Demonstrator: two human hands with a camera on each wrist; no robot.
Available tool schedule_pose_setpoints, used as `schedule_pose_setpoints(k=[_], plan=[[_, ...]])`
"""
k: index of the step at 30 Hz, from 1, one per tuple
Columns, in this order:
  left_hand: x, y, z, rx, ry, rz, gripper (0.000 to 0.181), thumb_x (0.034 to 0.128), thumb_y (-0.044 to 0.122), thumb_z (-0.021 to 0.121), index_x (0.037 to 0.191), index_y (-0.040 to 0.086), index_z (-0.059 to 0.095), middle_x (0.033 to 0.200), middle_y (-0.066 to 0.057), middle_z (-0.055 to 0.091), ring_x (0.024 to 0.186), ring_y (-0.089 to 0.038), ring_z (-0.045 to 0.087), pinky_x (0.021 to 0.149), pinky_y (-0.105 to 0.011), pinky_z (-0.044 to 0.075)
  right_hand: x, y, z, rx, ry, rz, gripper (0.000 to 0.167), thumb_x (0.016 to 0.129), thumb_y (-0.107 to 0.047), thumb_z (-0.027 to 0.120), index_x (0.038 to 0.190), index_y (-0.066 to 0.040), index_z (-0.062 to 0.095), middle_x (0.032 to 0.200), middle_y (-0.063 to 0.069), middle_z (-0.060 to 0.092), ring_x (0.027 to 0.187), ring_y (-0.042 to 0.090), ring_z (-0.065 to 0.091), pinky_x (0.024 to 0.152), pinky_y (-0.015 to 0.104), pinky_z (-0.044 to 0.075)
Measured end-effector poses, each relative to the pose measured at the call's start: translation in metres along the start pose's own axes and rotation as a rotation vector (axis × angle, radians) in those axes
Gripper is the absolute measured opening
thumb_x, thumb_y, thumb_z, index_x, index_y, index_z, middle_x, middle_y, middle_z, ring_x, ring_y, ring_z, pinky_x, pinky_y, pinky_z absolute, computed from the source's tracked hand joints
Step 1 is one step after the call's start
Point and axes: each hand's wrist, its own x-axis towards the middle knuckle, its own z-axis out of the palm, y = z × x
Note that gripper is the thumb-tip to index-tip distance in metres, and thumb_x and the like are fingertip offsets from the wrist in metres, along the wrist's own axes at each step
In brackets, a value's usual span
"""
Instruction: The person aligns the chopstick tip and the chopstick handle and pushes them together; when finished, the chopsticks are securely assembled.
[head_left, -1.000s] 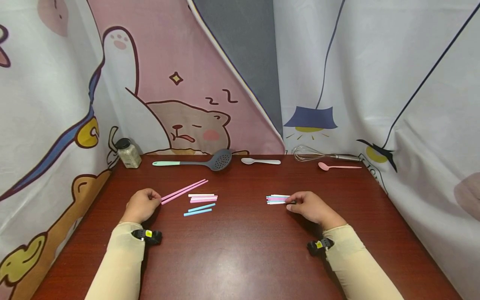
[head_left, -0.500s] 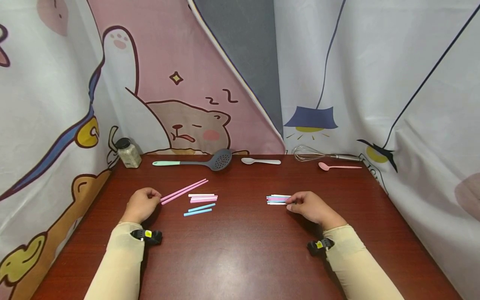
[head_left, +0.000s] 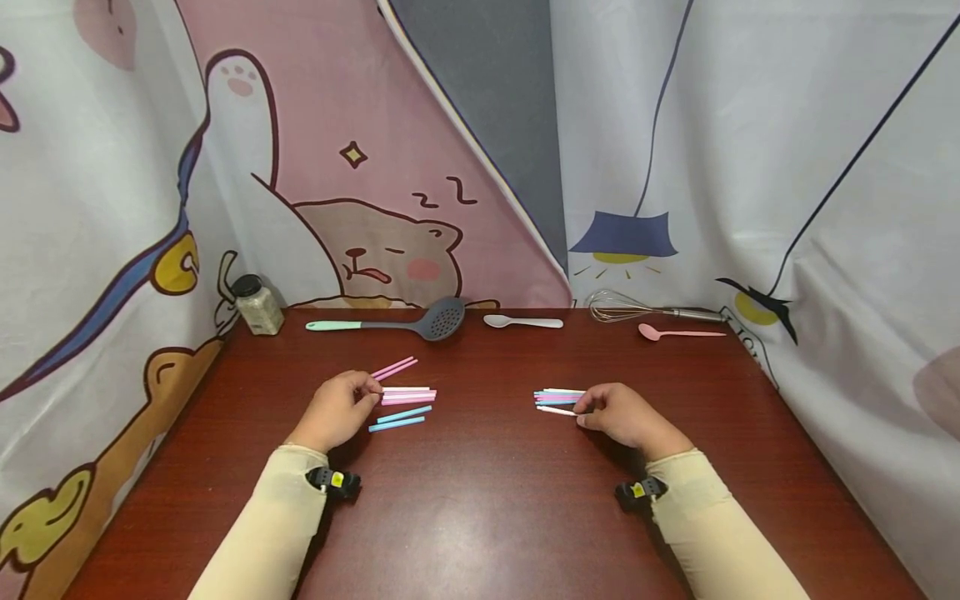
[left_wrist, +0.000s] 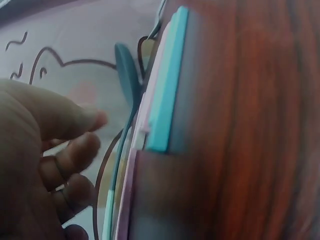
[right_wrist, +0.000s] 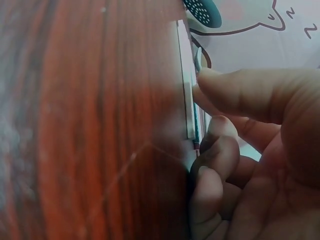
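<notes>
My left hand (head_left: 336,411) hovers at the left ends of a small group of pink and white sticks (head_left: 408,397), thin like short straws. In the left wrist view its fingers are loosely bent with nothing between them. Two light-blue sticks (head_left: 397,419) lie just nearer. Two longer pink sticks (head_left: 395,367) reach out from behind the hand. My right hand (head_left: 628,421) is at the right ends of a mixed pile of white, blue and pink sticks (head_left: 557,397). Its thumb and fingertips are close to one white stick (head_left: 557,411), angled apart from the pile; no grip shows.
Along the table's back edge lie a slotted skimmer (head_left: 438,319), a white spoon (head_left: 525,322), a whisk (head_left: 622,308) and a pink spoon (head_left: 651,332). A black-lidded jar (head_left: 258,308) stands at the back left. Printed cloth hangs behind and at both sides.
My left hand has let go of the two long pink sticks and moved right to the pink and white ones. By my right hand, one white stick has shifted nearer, away from its pile.
</notes>
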Motion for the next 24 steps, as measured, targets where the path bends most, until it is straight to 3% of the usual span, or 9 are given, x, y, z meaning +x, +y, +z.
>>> schedule_pose_setpoints(k=[8, 24], plan=[[-0.002, 0.009, 0.01, 0.075, -0.079, -0.034, 0.013, 0.0968, 0.009, 0.072, 0.108, 0.011, 0.078, 0.092, -0.002, 0.068, 0.085, -0.019, 0.061, 0.079, -0.045, 0.049, 0.0, 0.0, 0.003, -0.054, -0.061, -0.048, 0.008, 0.083, 0.001, 0.076, 0.083, -0.006, 0.071, 0.065, -0.005, 0.056, 0.063, 0.013, 0.05, 0.058, 0.028, 0.041], [-0.001, 0.009, 0.011, 0.126, -0.076, -0.048, 0.016, 0.0963, 0.009, 0.07, 0.11, 0.012, 0.078, 0.09, 0.0, 0.071, 0.083, -0.019, 0.063, 0.077, -0.047, 0.044, -0.004, -0.007, 0.005, -0.084, -0.089, -0.076, 0.011, 0.08, 0.004, 0.073, 0.078, -0.007, 0.071, 0.062, -0.007, 0.054, 0.061, 0.013, 0.048, 0.057, 0.028, 0.039]])
